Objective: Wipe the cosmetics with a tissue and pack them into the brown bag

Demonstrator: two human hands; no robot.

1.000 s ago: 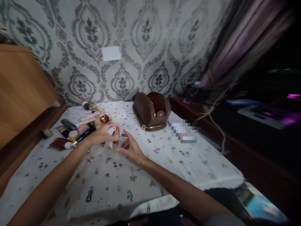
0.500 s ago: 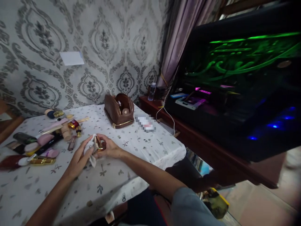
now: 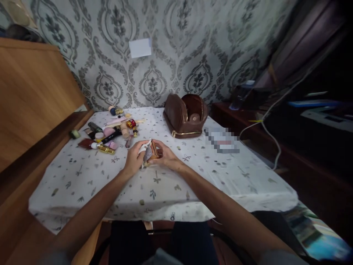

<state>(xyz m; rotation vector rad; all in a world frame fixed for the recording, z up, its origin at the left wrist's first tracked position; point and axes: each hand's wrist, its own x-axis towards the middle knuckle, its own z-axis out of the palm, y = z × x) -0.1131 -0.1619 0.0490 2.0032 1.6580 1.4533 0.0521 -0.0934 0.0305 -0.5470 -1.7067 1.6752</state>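
A small, boxy case [image 3: 155, 150], copper-toned with a glittery silver face, is held up over the near part of the desk [image 3: 171, 187], its side gripped by the curled right hand [image 3: 168, 159]; white tissue [image 3: 144, 147] is held against it by the left hand [image 3: 134, 159]. Farther back, a brown bag [image 3: 182, 119] is seen unzipped.

One view, worn on the person's head. Lens sits above the near side of the cloth-covered table [image 3: 91, 169], facing forward across it and pitched down. Upper part takes in the patterned wall [image 3: 165, 66] behind the table; lower edge drops to the person's lap [image 3: 129, 243]. Coverage wide: wooden panel [image 3: 35, 99] at left, curtain [image 3: 292, 55] at right. Range close: left hand [image 3: 134, 160] and right hand [image 3: 168, 158] just below mid-frame, forearms entering from below; wall farther off
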